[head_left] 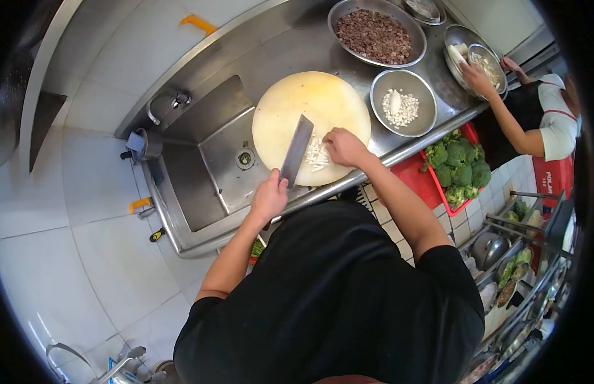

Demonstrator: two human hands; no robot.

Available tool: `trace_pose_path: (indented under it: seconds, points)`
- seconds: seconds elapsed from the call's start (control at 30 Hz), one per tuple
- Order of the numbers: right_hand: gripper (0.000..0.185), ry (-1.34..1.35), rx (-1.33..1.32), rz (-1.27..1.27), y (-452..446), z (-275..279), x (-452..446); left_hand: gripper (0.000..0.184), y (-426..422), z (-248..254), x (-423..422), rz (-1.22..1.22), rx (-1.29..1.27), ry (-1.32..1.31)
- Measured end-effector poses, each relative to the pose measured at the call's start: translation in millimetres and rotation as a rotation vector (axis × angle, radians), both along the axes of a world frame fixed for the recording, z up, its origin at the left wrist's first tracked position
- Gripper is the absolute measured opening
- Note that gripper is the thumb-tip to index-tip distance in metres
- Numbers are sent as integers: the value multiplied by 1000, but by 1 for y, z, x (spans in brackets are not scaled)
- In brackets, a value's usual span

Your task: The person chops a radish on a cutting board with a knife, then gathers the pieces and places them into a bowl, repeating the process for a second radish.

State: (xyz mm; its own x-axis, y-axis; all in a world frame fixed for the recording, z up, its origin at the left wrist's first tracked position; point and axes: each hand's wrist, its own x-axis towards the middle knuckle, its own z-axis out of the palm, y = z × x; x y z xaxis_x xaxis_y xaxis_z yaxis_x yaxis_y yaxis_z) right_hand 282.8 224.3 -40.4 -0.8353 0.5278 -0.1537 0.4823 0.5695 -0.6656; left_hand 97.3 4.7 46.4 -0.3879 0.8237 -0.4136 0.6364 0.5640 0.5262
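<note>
My left hand [269, 197] grips the handle of a cleaver [297, 150]. Its broad blade slants across a round, pale yellow chopping board [290, 96]. White strips of cut food [316, 155] lie in a small pile to the right of the blade; which food they are, I cannot tell. My right hand [345, 147] rests at the right side of this pile, its fingers curled together against the strips. Just right of the board, a steel bowl [377, 96] holds small white diced pieces and one larger pale piece.
A sink [201, 160] with a tap [166, 105] adjoins the board's left side. Brown minced food fills a large bowl [335, 38] behind. At right, a co-worker's hand [477, 79] reaches over another bowl [451, 61]. Broccoli [460, 163] sits in a red crate [431, 185] below the counter edge.
</note>
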Motion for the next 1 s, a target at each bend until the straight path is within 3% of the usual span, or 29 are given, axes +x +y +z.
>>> trace_pose_path:
  seconds: [0.03, 0.17, 0.47, 0.57, 0.77, 0.87, 1.0]
  points:
    - [43, 58, -39, -19, -11, 6, 7, 27, -2, -2, 3, -5, -8, -7]
    - [67, 172, 214, -10, -55, 17, 18, 26, -3, -11, 13, -69, -39, 5]
    - [53, 260, 287, -233, -79, 1, 8, 27, -1, -7, 7, -114, -30, 48]
    - [43, 416, 222, -221, -73, -7, 11, 26, -3, -6, 13, -162, -40, 74]
    - [29, 440, 170, -108, -59, -10, 12, 22, -14, 13, 25, -210, -41, 52]
    - [28, 434, 182, -114, -59, -14, 11, 21, -10, -10, 32, -196, -105, 50]
    - [26, 432, 168, -97, -57, -12, 14, 21, 20, -5, 41, -199, -107, 74]
